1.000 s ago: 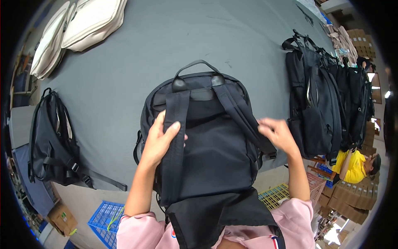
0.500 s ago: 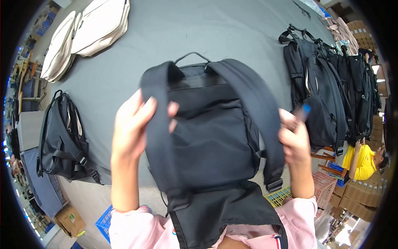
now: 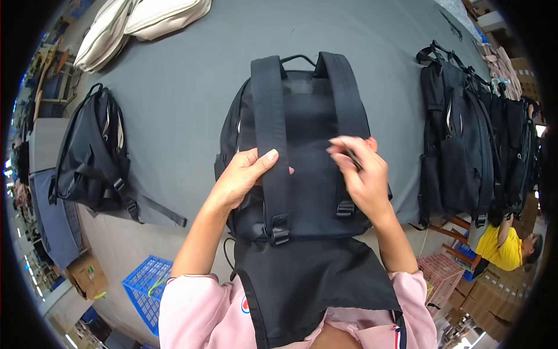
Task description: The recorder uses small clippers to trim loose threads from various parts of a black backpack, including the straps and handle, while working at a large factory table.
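A black backpack (image 3: pixel 309 128) lies in front of me, its strap side up and its top loop pointing away. My left hand (image 3: pixel 247 174) is closed around the left shoulder strap (image 3: pixel 270 122), thumb on top and fingers beneath. Above the lower part of the right shoulder strap (image 3: pixel 344 87), my right hand (image 3: pixel 366 171) is closed on a small, slim dark tool (image 3: pixel 353 158). Blur and fingers hide what kind of tool it is. Each strap ends in a black buckle near the bottom of the bag.
Several black backpacks (image 3: pixel 459 139) stand in a row at the right, and another black backpack (image 3: pixel 93 154) sits at the left edge. Pale bags (image 3: pixel 165 17) lie far left on the grey-covered table (image 3: pixel 232 35). Below are a blue crate (image 3: pixel 142 291) and a person in yellow (image 3: pixel 503 247).
The backpack has come down flat, and its straps hang straighter. My left hand still grips the left strap. My right hand has left the right strap's outer edge and moved inward, tool in hand.
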Demonstrator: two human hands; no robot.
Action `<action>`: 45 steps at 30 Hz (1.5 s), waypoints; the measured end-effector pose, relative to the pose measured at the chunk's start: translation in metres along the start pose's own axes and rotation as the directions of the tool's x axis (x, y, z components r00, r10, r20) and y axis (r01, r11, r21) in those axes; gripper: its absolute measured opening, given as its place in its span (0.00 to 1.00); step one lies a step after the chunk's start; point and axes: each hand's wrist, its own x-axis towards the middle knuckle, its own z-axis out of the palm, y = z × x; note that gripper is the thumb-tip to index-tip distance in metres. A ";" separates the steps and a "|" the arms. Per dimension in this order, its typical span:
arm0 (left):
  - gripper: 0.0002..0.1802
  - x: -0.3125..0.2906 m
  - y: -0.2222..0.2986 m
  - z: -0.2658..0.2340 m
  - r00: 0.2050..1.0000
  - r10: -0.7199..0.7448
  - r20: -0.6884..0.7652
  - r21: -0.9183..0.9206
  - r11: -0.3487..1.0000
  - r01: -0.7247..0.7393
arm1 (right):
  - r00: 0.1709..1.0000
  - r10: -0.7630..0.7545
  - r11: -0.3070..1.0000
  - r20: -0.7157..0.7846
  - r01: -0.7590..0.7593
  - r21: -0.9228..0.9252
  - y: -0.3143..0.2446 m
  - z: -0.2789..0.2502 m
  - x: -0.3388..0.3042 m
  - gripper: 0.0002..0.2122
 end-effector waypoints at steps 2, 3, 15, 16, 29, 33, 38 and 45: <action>0.21 -0.012 -0.005 0.001 0.999 0.043 0.031 -0.038 0.998 -0.042 | 0.940 0.262 0.930 0.217 -0.306 0.205 -0.004 0.017 0.001 0.06; 0.21 -0.012 -0.009 -0.002 0.996 0.087 -0.001 -0.016 0.996 -0.087 | 0.882 0.361 0.863 0.303 -0.439 0.250 -0.018 0.023 0.005 0.08; 0.30 -0.076 -0.046 0.040 0.639 0.766 0.067 0.796 0.345 -0.497 | 0.903 0.305 0.762 0.301 -0.421 0.492 -0.041 0.043 0.009 0.10; 0.31 -0.080 -0.045 0.048 0.519 0.848 0.106 0.845 0.198 -0.497 | 0.860 0.330 0.679 0.390 -0.503 0.535 -0.039 0.041 0.009 0.09; 0.20 -0.058 -0.033 0.060 0.626 0.753 0.203 0.671 0.358 -0.649 | 0.960 0.198 0.866 0.199 -0.267 0.422 -0.034 -0.014 -0.050 0.07; 0.19 -0.051 -0.030 0.062 0.558 0.754 0.346 0.708 0.180 -0.683 | 0.944 0.245 0.883 0.221 -0.311 0.351 -0.032 -0.012 -0.047 0.03; 0.18 -0.052 -0.031 0.065 0.611 0.697 0.375 0.780 0.119 -0.615 | 0.995 0.000 0.992 0.097 0.012 -0.126 -0.035 -0.007 -0.046 0.03; 0.17 -0.043 -0.040 0.056 0.684 0.659 0.312 0.756 0.264 -0.599 | 0.942 0.229 0.653 0.247 -0.336 0.678 -0.065 -0.027 -0.071 0.02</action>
